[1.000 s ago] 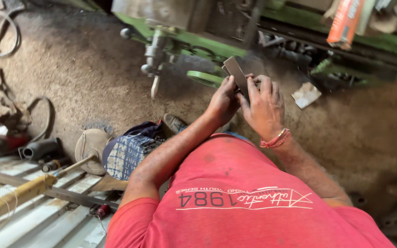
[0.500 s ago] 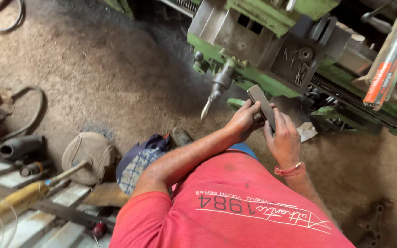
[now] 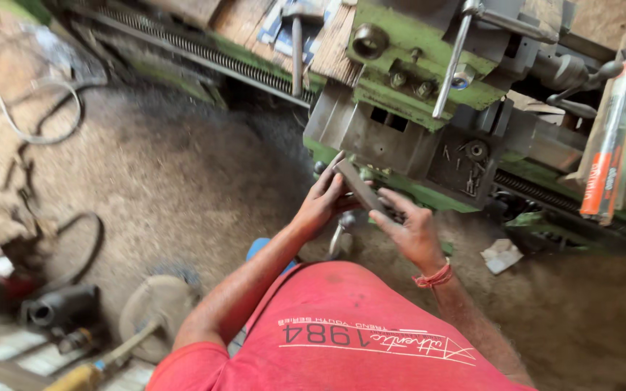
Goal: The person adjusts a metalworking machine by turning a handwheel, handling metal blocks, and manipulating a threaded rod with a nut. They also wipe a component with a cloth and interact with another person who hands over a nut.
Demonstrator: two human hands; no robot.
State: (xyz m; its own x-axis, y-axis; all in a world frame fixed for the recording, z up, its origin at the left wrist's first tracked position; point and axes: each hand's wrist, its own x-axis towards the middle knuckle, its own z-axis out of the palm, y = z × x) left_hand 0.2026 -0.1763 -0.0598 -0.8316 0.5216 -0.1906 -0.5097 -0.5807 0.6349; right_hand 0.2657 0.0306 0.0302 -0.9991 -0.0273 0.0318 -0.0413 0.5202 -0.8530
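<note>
The person in a red short-sleeved shirt holds a flat, dark grey metal bar (image 3: 362, 190) between both hands, just in front of a green-painted lathe (image 3: 429, 94). The left hand (image 3: 322, 204) grips the bar's upper end, its fingers (image 3: 331, 187) curled closed around the edge. The right hand (image 3: 413, 230) supports the lower end from beneath, fingers partly spread and pressed along the bar (a red thread band sits on that wrist). The bar is slim, rectangular and dull, tilted from upper left down to lower right, above the floor.

The lathe shows chipped green paint, grey steel plates, round bolt heads and 1 long shiny lever (image 3: 452, 61). A ribbed lead screw (image 3: 182, 40) runs along its bed. The floor (image 3: 168, 188) is gritty and brown, dusted with fine shavings. A black cable (image 3: 74, 246) loops across it at left, near a dark cylindrical tool (image 3: 56, 308). A crumpled scrap of pale paper (image 3: 501, 255) lies at right.
</note>
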